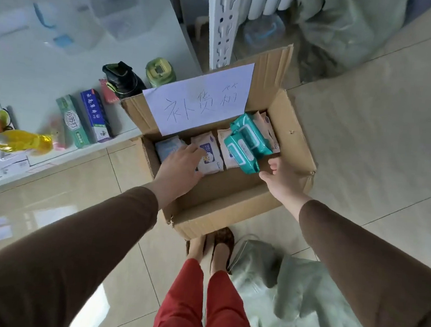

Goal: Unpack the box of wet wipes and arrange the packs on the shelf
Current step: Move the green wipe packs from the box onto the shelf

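Step in hand: reaching into the cardboard box (231,204) for packs, judged from both hands being inside it.
Left hand (180,169): palm down, fingers (193,149) loosely spread and lying on a white pack (210,155); not closed around it.
Right hand (282,179): fingers apart, thumb and forefinger just touching the near corner of the teal pack (244,146); no firm clamp yet.
Teal pack from the right fingers: ahead and to the left, long axis running away from the fingers toward the box's far wall, tilted over the other packs.
White pack from the left fingers: directly beneath them, standing in a row with more packs on either side.
Nearer hand: the right for the teal pack, the left for the white row.
Shelf (53,159): left of both hands, well apart from the box, already carrying toothpaste cartons (82,120).
Next move calls for: closing the right fingers across the teal pack's short side.
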`<state>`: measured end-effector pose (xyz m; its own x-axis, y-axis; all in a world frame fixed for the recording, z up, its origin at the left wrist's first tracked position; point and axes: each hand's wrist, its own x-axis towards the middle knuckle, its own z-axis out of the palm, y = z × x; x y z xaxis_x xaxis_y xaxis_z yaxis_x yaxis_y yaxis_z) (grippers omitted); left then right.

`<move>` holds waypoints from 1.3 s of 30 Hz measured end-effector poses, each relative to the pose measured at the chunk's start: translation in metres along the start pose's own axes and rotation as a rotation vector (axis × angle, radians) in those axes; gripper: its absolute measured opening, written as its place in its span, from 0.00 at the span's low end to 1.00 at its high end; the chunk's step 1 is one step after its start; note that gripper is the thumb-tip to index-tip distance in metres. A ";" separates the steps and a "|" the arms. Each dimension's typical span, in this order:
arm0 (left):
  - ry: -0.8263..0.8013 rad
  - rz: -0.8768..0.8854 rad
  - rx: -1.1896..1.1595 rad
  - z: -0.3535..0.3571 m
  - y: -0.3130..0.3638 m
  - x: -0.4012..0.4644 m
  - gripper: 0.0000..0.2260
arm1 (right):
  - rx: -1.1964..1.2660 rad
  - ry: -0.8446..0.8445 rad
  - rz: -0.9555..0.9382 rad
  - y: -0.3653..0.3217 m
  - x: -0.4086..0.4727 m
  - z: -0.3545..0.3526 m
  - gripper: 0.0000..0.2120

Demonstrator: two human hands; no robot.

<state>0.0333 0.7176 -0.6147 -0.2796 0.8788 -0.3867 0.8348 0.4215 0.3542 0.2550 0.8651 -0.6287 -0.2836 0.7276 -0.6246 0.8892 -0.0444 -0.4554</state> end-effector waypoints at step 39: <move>-0.137 -0.091 0.322 0.000 -0.019 -0.012 0.20 | -0.412 0.005 -0.211 -0.031 0.049 0.012 0.26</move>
<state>0.0204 0.6989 -0.6167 -0.3118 0.7937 -0.5224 0.9220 0.3856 0.0355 0.2096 0.8937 -0.6529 -0.4732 0.6946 -0.5419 0.8809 0.3802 -0.2820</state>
